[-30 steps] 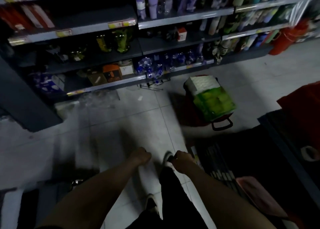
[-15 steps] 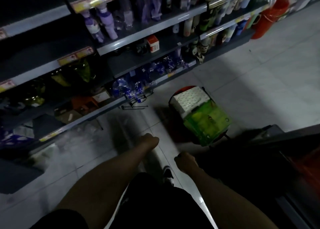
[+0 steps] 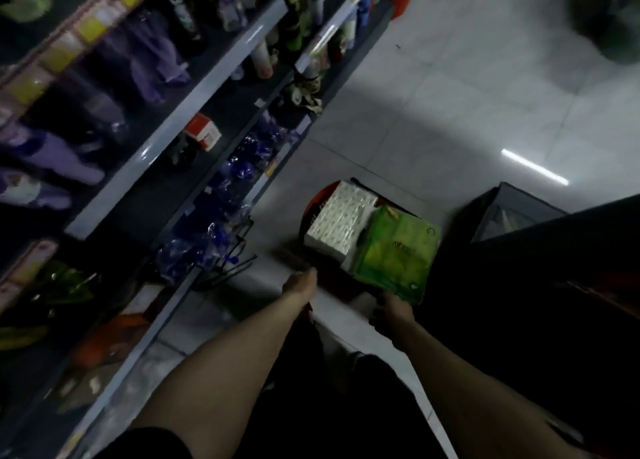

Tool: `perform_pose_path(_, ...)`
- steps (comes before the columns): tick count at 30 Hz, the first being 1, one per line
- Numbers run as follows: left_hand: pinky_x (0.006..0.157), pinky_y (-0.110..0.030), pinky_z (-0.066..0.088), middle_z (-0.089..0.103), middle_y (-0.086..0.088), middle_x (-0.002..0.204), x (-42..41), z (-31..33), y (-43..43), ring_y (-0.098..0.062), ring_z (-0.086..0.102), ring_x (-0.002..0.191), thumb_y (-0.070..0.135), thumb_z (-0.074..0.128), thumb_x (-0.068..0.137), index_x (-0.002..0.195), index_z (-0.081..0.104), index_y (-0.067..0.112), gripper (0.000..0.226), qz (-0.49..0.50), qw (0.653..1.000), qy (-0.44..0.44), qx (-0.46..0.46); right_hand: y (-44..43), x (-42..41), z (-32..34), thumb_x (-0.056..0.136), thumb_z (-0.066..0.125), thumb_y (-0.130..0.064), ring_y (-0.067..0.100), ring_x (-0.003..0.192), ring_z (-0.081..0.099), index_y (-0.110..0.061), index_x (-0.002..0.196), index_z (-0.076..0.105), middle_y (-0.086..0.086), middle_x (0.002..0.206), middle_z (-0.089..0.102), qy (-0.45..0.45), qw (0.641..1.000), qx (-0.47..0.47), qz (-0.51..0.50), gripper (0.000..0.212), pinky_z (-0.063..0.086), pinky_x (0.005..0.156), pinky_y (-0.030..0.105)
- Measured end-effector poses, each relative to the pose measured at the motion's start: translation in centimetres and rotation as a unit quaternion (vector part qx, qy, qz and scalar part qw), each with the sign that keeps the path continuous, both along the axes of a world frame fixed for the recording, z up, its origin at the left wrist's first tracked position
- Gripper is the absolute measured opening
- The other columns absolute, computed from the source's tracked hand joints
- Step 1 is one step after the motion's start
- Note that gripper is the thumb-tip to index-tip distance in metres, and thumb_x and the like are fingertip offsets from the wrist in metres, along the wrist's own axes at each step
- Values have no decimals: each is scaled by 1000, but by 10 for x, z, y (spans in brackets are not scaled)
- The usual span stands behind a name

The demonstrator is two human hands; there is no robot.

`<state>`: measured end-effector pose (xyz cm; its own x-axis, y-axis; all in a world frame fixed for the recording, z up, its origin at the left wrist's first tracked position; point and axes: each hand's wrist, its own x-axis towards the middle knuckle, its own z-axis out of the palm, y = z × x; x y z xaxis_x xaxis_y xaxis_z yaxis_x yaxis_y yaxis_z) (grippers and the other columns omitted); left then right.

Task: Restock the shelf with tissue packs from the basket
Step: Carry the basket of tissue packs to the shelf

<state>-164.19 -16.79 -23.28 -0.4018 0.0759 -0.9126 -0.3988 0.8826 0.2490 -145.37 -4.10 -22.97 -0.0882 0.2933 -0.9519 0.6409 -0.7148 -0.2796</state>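
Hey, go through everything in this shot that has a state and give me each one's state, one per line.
basket, on the floor, holding tissue packs.
white tissue pack, lying in the basket, untouched.
green tissue pack, lying in the basket beside it.
left hand, empty, near the basket.
right hand, at the green tissue pack's near edge; contact unclear.
shelf, stocked with bottles.

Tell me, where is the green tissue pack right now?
The green tissue pack lies right of centre in the head view, in the red basket on the floor, beside the white pack and just beyond the right hand.
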Motion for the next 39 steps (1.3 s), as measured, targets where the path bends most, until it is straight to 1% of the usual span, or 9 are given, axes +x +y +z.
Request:
perform_pose_path(5, 106, -43, 50, 61, -20, 138, -63, -37, 31, -37, 60, 120, 56, 40, 86, 140, 58, 8, 74, -37, 999, -1, -5, 23, -23, -4, 106, 55, -33, 33, 87, 62, -6, 111, 66, 18, 109, 67, -29, 995, 24, -97, 30, 48, 77, 42)
perform_pose_path(10, 108, -45, 48, 56, -9, 140, -89, -28, 92, -37, 55, 126, 43, 42, 99, 142, 53, 6, 58, -66, 998, 16, 9, 62, -19, -14, 108, 51, -26, 40, 96, 65, -6, 116, 58, 24, 114, 65, -68, 985, 32, -158, 23, 48, 78, 47)
perform_pose_path(13, 108, -53, 48, 58, -10, 135, -103, -46, 119, -39, 54, 126, 38, 48, 93, 133, 57, 6, 52, -94, 995, 35, 14, 86, -7, -25, 99, 57, -28, 37, 86, 61, -3, 127, 62, 22, 102, 63, -68, 983, 30, -168, 38, 46, 71, 45)
perform_pose_path(17, 106, -50, 48, 58, -9, 136, -122, -74, 142, -36, 56, 120, 37, 47, 102, 136, 56, 11, 44, -96, 993, 63, 7, 120, 20, -84, 80, 57, -42, 42, 92, 72, -6, 121, 67, 23, 110, 71, -97, 981, 16, -166, 56, 53, 68, 46)
perform_pose_path(21, 105, -55, 50, 64, -22, 133, -154, -116, 158, -43, 61, 118, 52, 49, 89, 129, 64, 13, 58, -76, 995, 54, -40, 155, 21, -115, 86, 56, -48, 42, 102, 68, -7, 124, 68, 19, 116, 70, -140, 982, 38, -123, 57, 58, 87, 54)
perform_pose_path(25, 103, -52, 51, 63, -24, 136, -182, -156, 187, -43, 61, 122, 49, 53, 93, 129, 65, 14, 52, -71, 993, 70, -57, 188, 15, -140, 109, 40, -42, 29, 86, 57, -4, 127, 64, 16, 112, 63, -186, 979, 62, -61, 49, 40, 70, 36)
perform_pose_path(29, 95, -44, 53, 66, -16, 117, -201, -206, 220, -37, 62, 103, 47, 48, 101, 105, 64, 17, 34, -89, 990, 94, -55, 214, 16, -195, 108, 39, -42, 33, 95, 57, -3, 130, 63, 21, 124, 64, -225, 963, 82, -121, 52, 37, 79, 37)
perform_pose_path(34, 112, -46, 40, 53, -13, 148, -214, -277, 239, -37, 53, 129, 49, 39, 99, 149, 47, 17, 60, -110, 976, 178, -65, 224, 22, -269, 103, 34, -59, 44, 118, 61, -6, 138, 62, 23, 134, 64, -247, 950, 75, -178, 70, 49, 99, 49)
perform_pose_path(39, 107, -52, 45, 60, -6, 141, -217, -330, 229, -32, 58, 118, 61, 26, 91, 144, 55, 16, 74, -116, 977, 167, -58, 217, 21, -305, 108, 30, -53, 37, 112, 60, -13, 130, 65, 18, 125, 64, -224, 961, 82, -143, 57, 48, 98, 47)
